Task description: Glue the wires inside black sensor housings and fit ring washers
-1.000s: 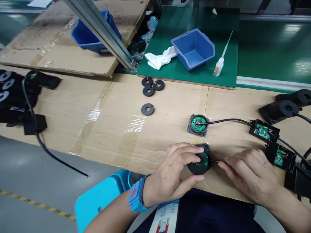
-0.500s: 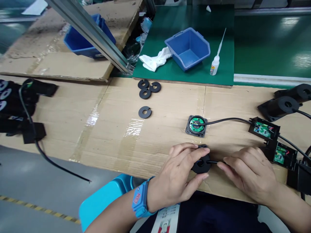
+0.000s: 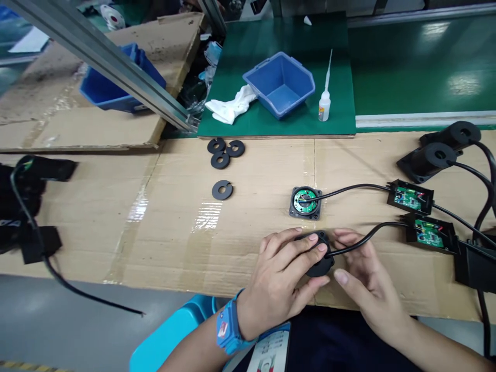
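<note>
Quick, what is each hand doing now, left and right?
Left hand: closed on the round black housing, fingers on top.
Right hand: touching the housing's far side, under its black cable; grip cannot be told.

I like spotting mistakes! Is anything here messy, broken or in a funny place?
Nothing looks broken or spilled. One thing is a bit untidy: a crumpled white cloth lies loose on the green mat beside the blue plastic bin. Both hands hold a round black part.

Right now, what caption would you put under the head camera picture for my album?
Both hands, left hand and right hand, hold a round black part with its black cable over a cardboard-covered bench.
</note>
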`<state>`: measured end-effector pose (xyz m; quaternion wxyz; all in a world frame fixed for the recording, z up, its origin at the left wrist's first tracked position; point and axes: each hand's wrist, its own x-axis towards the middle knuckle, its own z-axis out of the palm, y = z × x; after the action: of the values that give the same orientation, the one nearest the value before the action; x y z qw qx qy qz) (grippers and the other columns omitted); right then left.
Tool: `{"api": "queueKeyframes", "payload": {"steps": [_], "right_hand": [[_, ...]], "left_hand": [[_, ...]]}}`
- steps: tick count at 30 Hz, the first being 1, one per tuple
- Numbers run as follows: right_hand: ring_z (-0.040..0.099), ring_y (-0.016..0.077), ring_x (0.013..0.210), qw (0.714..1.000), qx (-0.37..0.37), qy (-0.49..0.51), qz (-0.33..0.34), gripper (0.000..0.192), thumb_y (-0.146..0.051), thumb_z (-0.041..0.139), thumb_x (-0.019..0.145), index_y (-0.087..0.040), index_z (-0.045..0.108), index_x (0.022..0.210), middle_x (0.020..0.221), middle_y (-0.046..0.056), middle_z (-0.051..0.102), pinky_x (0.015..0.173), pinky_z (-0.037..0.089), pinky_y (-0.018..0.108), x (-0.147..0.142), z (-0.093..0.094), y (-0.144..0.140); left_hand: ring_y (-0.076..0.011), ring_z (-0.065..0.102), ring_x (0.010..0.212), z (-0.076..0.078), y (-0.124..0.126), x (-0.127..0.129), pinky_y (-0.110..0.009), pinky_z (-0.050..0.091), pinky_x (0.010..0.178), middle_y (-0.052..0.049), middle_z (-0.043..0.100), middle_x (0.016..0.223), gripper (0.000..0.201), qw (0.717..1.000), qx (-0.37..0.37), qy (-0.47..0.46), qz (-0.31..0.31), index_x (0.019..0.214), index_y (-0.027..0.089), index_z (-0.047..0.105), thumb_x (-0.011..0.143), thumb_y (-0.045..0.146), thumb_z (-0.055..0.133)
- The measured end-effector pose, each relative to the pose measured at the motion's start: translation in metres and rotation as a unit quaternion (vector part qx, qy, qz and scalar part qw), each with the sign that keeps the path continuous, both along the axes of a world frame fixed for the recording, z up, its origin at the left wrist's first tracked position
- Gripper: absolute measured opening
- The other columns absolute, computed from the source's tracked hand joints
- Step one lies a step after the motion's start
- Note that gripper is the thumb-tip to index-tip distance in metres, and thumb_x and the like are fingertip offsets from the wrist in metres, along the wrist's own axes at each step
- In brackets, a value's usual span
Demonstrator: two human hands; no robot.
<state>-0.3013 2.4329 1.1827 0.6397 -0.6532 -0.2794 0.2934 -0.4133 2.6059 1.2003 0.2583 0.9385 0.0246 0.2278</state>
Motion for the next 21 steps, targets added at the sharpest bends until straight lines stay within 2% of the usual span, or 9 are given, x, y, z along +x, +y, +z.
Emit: {"api": "queueKeyframes", "payload": {"steps": [3,6,10,11,13,15,17,19,21], "right_hand": [[0.054,0.02,0.134,0.999,0.032,0.031,0.014,0.034,-0.029,0.059,0.102,-0.034,0.05,0.134,0.138,0.007,0.054,0.114,0.051,0.037,-0.003,-0.002,0.016],[0.053,0.0175,0.134,0.997,0.053,0.05,0.022,0.027,-0.025,0.055,0.104,-0.034,0.049,0.129,0.136,0.006,0.055,0.114,0.051,0.034,-0.004,0.0,0.022],[0.051,0.0176,0.136,0.993,0.063,0.093,0.024,0.02,-0.024,0.054,0.104,-0.034,0.047,0.121,0.135,0.004,0.053,0.117,0.046,0.037,-0.004,0.003,0.024],[0.05,0.0172,0.137,0.992,0.065,0.109,0.023,0.018,-0.025,0.054,0.105,-0.034,0.047,0.119,0.135,0.003,0.053,0.118,0.044,0.036,-0.005,0.003,0.024],[0.049,0.0148,0.135,0.988,0.07,0.134,0.02,0.018,-0.025,0.055,0.105,-0.034,0.047,0.117,0.133,0.001,0.052,0.118,0.043,0.033,-0.005,0.004,0.025],[0.05,0.0122,0.131,0.986,0.081,0.144,0.015,0.018,-0.025,0.056,0.105,-0.035,0.047,0.117,0.13,0.0,0.052,0.116,0.043,0.028,-0.006,0.003,0.026],[0.049,0.0113,0.13,0.986,0.084,0.146,0.013,0.018,-0.025,0.055,0.105,-0.036,0.047,0.117,0.128,-0.001,0.051,0.115,0.043,0.026,-0.006,0.002,0.026],[0.048,0.0116,0.131,0.986,0.086,0.143,0.012,0.018,-0.025,0.054,0.105,-0.036,0.047,0.117,0.127,-0.001,0.051,0.116,0.042,0.026,-0.007,0.0,0.026],[0.048,0.012,0.131,0.987,0.087,0.138,0.013,0.019,-0.025,0.054,0.106,-0.036,0.048,0.119,0.126,-0.001,0.051,0.116,0.041,0.025,-0.007,-0.001,0.025]], "left_hand": [[-0.0322,0.054,0.133,-0.006,0.002,0.0,-0.046,0.046,0.104,-0.012,0.072,0.128,0.043,0.998,0.056,-0.028,0.005,0.13,0.019,0.064,0.097,0.047,0.067],[-0.0365,0.049,0.142,-0.011,0.006,0.0,-0.049,0.043,0.106,-0.016,0.072,0.13,0.056,0.994,0.104,-0.041,-0.007,0.129,0.019,0.065,0.095,0.064,0.06],[-0.0376,0.047,0.145,-0.014,0.011,0.001,-0.05,0.039,0.111,-0.018,0.069,0.136,0.059,0.994,0.097,-0.048,-0.03,0.13,0.017,0.065,0.098,0.064,0.055],[-0.0359,0.049,0.144,-0.014,0.011,0.002,-0.049,0.039,0.112,-0.017,0.069,0.136,0.053,0.997,0.058,-0.047,-0.036,0.13,0.017,0.066,0.1,0.059,0.055],[-0.0294,0.056,0.138,-0.013,0.008,0.004,-0.044,0.042,0.113,-0.012,0.071,0.134,0.036,0.996,-0.084,-0.025,-0.035,0.131,0.021,0.065,0.105,0.044,0.054],[-0.0228,0.062,0.129,-0.011,0.001,0.009,-0.039,0.046,0.111,-0.007,0.07,0.132,0.029,0.965,-0.263,0.017,-0.01,0.134,0.025,0.06,0.106,0.032,0.053],[-0.0195,0.064,0.123,-0.01,-0.006,0.015,-0.036,0.049,0.108,-0.005,0.068,0.129,0.03,0.918,-0.394,0.046,0.022,0.135,0.027,0.054,0.106,0.031,0.054],[-0.0173,0.063,0.12,-0.01,-0.013,0.021,-0.033,0.05,0.106,-0.004,0.066,0.126,0.028,0.888,-0.455,0.051,0.036,0.133,0.028,0.053,0.105,0.032,0.056],[-0.0156,0.064,0.118,-0.011,-0.017,0.024,-0.03,0.05,0.105,-0.002,0.066,0.121,0.024,0.878,-0.476,0.042,0.04,0.128,0.028,0.053,0.105,0.03,0.057]]}}
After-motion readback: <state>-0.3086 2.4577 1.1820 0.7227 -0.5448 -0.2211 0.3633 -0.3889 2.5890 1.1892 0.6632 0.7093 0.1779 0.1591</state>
